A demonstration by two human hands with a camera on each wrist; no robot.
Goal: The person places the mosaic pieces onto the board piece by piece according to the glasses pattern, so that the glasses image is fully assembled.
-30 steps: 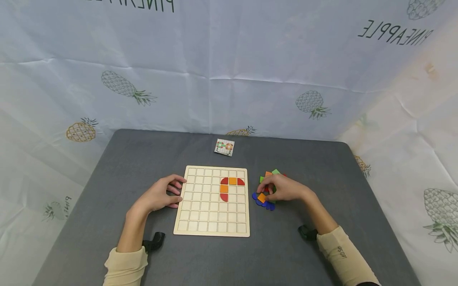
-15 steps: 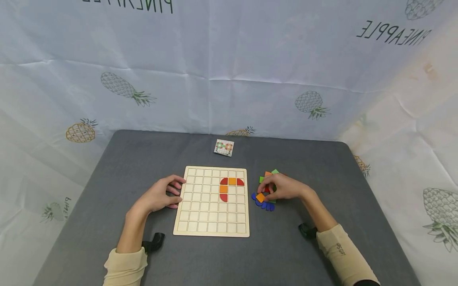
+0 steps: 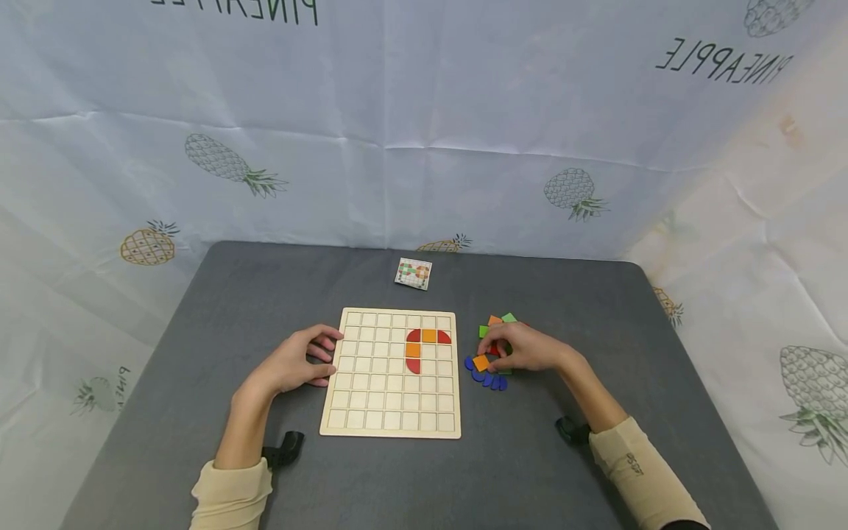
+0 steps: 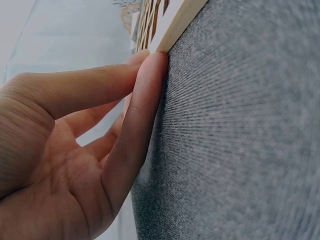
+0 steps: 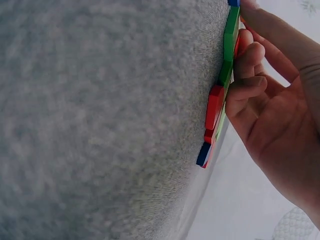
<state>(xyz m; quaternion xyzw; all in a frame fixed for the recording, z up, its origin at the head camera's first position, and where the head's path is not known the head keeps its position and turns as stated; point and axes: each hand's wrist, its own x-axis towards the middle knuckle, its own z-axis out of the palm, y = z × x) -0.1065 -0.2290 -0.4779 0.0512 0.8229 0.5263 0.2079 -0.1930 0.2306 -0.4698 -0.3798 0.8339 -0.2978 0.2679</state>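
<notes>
In the head view, the light wooden grid board (image 3: 391, 372) holds red rounded pieces (image 3: 414, 366) and orange squares (image 3: 429, 336) at its upper right. My left hand (image 3: 291, 361) touches the board's left edge with thumb and fingertips; the left wrist view shows fingertips (image 4: 151, 62) against the wooden edge (image 4: 180, 25). To the right of the board, my right hand (image 3: 526, 348) is over a pile of coloured pieces, thumb and forefinger pinching a loose orange square (image 3: 481, 363). Its other fingers curl above green (image 5: 230, 40) and red pieces (image 5: 214, 107), partly hiding the pile.
A small patterned card (image 3: 414, 273) lies behind the board on the grey table (image 3: 318, 280). Several blue pieces (image 3: 488, 380) lie just below the right fingertips. Dark straps (image 3: 285, 449) are at both wrists. A pineapple-print cloth (image 3: 397, 191) hangs behind the table.
The orange square at my right fingertips has shifted very slightly up and left. My left hand stays at the board's edge, and the pieces on the board are unchanged.
</notes>
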